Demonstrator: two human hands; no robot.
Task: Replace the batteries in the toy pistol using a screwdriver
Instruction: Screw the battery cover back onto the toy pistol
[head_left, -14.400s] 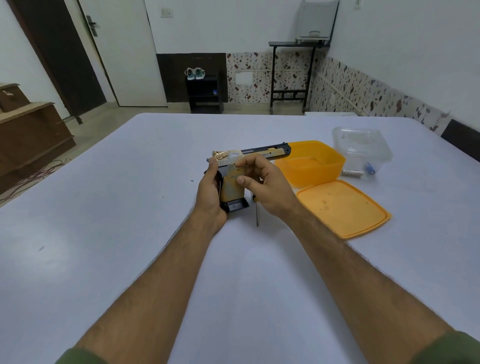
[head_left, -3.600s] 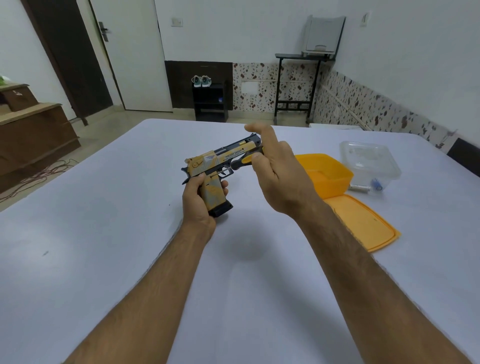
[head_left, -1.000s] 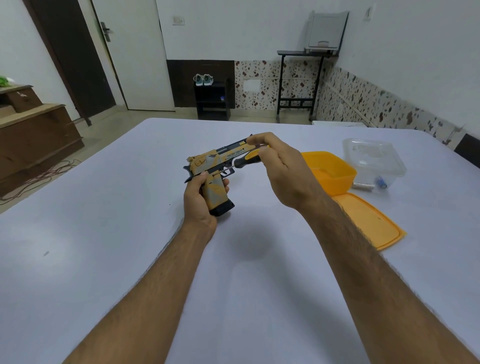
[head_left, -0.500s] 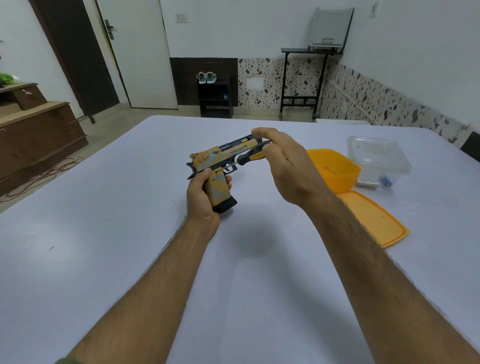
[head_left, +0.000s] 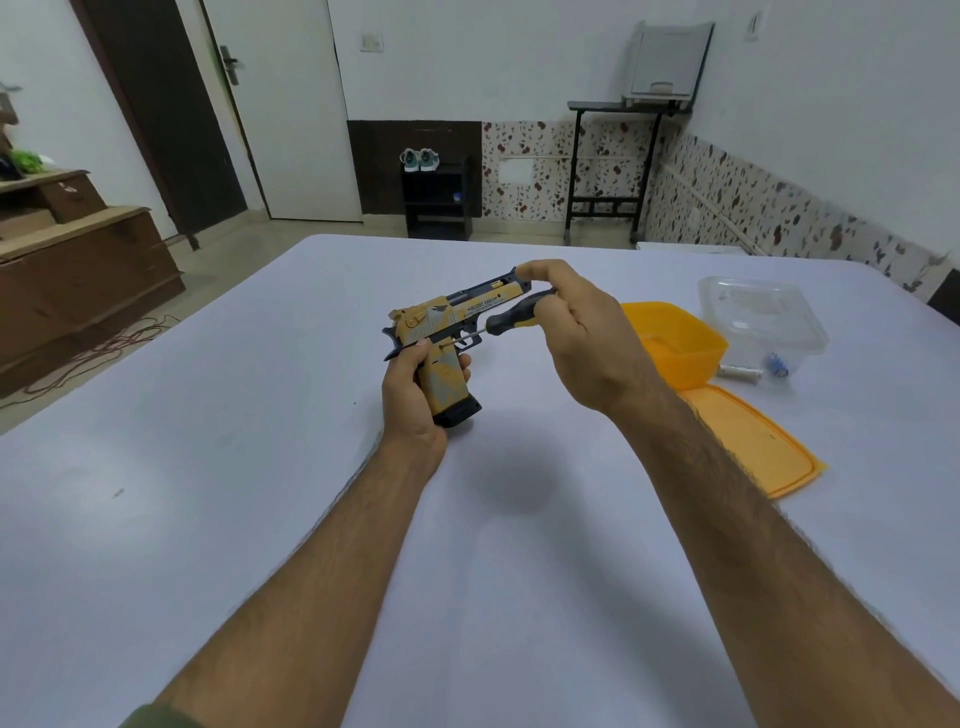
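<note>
One toy pistol (head_left: 451, 325), gripped by the left hand (head_left: 413, 395); one screwdriver (head_left: 511, 318), pinched in the right hand (head_left: 582, 338), tip at the frame above that grip.

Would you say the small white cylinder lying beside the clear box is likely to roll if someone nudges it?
Probably yes: the white cylinder lies on its side on the smooth table, so a sideways nudge should roll it. It looks small and likely light. The clear box close behind may stop it.

White walls (head_left: 519, 52) with a speckled tile band (head_left: 524, 171); white door (head_left: 291, 104) at eleven o'clock, black stand (head_left: 608, 156) at one, wooden cabinet (head_left: 78, 260) at nine.
</note>
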